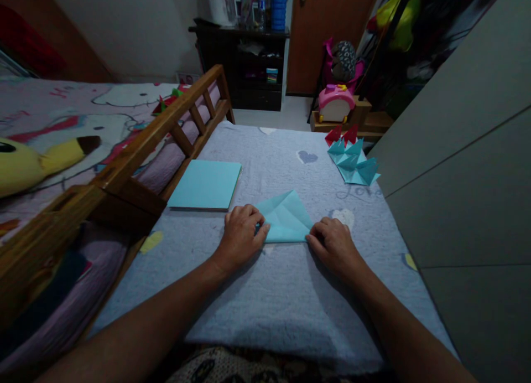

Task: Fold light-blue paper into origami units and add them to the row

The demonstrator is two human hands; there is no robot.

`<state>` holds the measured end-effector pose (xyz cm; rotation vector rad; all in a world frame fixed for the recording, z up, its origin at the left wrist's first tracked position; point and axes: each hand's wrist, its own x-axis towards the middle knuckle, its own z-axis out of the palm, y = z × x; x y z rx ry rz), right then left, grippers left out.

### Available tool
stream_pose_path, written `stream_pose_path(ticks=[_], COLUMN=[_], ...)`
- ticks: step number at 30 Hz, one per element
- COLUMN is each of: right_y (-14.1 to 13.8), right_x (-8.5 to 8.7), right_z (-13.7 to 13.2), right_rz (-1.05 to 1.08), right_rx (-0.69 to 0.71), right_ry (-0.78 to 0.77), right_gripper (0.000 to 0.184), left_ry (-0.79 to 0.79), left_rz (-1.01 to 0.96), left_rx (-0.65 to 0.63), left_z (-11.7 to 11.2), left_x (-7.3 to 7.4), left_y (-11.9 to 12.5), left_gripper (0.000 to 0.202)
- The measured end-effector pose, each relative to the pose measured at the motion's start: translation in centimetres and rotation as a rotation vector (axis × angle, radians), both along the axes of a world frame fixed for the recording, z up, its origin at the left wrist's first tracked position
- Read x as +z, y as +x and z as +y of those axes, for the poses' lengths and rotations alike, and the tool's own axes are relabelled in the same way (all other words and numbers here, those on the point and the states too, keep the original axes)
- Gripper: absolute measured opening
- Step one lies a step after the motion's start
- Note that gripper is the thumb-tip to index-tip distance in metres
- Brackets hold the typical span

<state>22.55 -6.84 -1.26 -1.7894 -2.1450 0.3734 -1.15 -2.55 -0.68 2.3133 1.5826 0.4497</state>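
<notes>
A light blue sheet of origami paper (286, 220) lies partly folded on the cloth-covered surface, with a point at its far side and a straight folded edge towards me. My left hand (243, 232) grips its left end, thumb on the near edge and fingers curled over the paper. At the right end my right hand (333, 242) pinches the corner between thumb and fingers. Both hands hide the sheet's two side corners. Left of the sheet rests a square stack of light blue paper (207, 184).
Folded blue paper shapes (354, 161) and red ones (341, 135) stand at the far right of the patterned cloth (282, 294). A wooden bed rail (166, 123) runs along the left. A pale cabinet (464, 167) borders the right side.
</notes>
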Motion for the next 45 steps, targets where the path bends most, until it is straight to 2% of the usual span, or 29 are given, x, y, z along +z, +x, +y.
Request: stream_pose_path(ticks=[10, 28, 38, 45], right_y=[-0.2, -0.2, 1.3, 1.3], right_x=[0.0, -0.3, -0.2, 0.2], right_z=[-0.1, 0.0, 0.1, 0.2], right_rz=[0.011, -0.026, -0.042, -0.058], right_rx=[-0.022, -0.020, -0.026, -0.027], right_ry=[0.018, 0.041, 0.005, -0.030], right_gripper=[0.013, 0.013, 0.017, 0.016], left_ry=[0.058, 0.056, 0.046, 0.053], left_rz=[0.073, 0.152, 0.104, 0.111], left_rx=[-0.015, 0.011, 0.030, 0.027], left_z=[0.1, 0.3, 0.4, 0.4], left_x=[0.1, 0.2, -0.1, -0.2], left_y=[0.2, 0.4, 0.4, 0.4], left_gripper=[0.016, 0.018, 0.016, 0.017])
